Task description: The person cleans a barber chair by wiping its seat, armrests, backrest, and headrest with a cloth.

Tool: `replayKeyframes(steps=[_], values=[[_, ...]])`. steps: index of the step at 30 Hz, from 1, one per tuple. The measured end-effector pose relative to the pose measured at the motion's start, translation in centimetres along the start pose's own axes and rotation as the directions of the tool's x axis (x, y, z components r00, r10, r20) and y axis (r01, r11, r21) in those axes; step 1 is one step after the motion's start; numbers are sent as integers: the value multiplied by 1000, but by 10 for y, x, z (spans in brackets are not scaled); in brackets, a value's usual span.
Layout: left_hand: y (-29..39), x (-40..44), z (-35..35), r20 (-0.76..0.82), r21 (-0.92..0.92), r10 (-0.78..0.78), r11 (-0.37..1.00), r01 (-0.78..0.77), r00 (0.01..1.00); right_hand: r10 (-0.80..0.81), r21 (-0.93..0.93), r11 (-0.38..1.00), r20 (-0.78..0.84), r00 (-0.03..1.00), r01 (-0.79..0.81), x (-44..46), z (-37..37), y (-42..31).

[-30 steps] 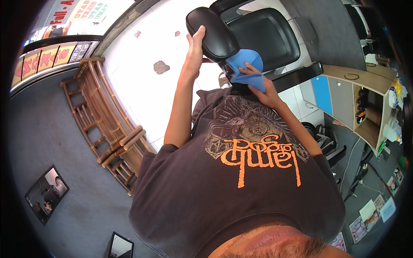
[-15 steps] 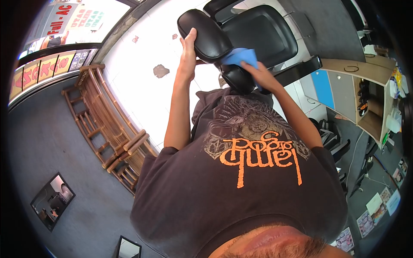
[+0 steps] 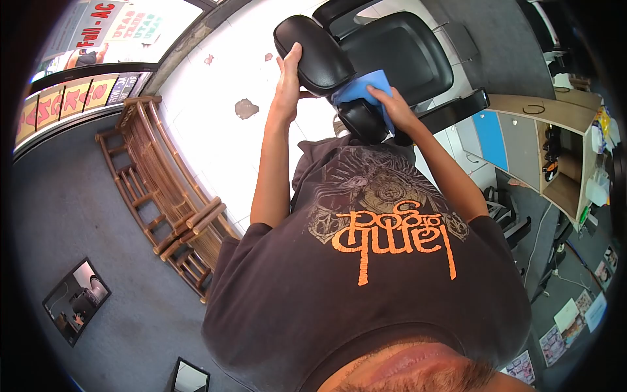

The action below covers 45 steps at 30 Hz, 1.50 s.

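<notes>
A black padded barber-style chair stands in front of me, its seat point(image 3: 398, 55) facing up between two armrests. My left hand point(image 3: 287, 85) grips the near edge of its large rounded cushion point(image 3: 313, 52), thumb up on the edge and the other fingers partly hidden beneath. Between that cushion and a smaller black pad point(image 3: 361, 121), my right hand point(image 3: 394, 108) holds a blue cloth point(image 3: 359, 88). The cloth drapes across the top of the smaller pad and down its right side.
A bamboo bench point(image 3: 163, 189) runs along the left, by the grey wall. To the right stands a wooden cabinet point(image 3: 522, 137) with a blue panel and open shelves. The chair's right armrest point(image 3: 454, 111) reaches toward it. Windows with signs are at upper left.
My right hand has shifted slightly up with the blue cloth, which now spreads more over the smaller pad. My left hand keeps its grip on the large cushion.
</notes>
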<state>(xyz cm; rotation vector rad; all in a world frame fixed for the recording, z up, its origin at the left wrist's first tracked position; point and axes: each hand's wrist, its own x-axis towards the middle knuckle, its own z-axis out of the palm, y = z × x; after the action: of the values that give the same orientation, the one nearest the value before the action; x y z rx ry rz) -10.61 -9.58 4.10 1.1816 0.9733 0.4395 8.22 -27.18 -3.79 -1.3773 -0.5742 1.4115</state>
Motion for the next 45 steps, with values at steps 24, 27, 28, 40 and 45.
replayKeyframes(steps=[24, 27, 28, 40, 45], values=[[-2, 6, 1, 23, -27, 32, 999, -31, 999, 132, 187, 972, 58, 990, -141, 93, 32, -40], [-4, 1, -1, 26, -25, 21, 999, -20, 999, 168, 224, 957, 81, 982, -182, 70, 18, -25], [-3, 4, -1, 32, -24, 23, 999, -22, 999, 169, 220, 958, 86, 982, -184, 63, 12, -25], [1, 4, -2, 100, -91, 27, 996, -18, 995, -138, -60, 990, -240, 961, 127, 82, 7, -66], [-8, 6, -4, 65, -84, 28, 996, -23, 997, -113, -273, 958, -60, 992, 92, 98, 7, -5]])
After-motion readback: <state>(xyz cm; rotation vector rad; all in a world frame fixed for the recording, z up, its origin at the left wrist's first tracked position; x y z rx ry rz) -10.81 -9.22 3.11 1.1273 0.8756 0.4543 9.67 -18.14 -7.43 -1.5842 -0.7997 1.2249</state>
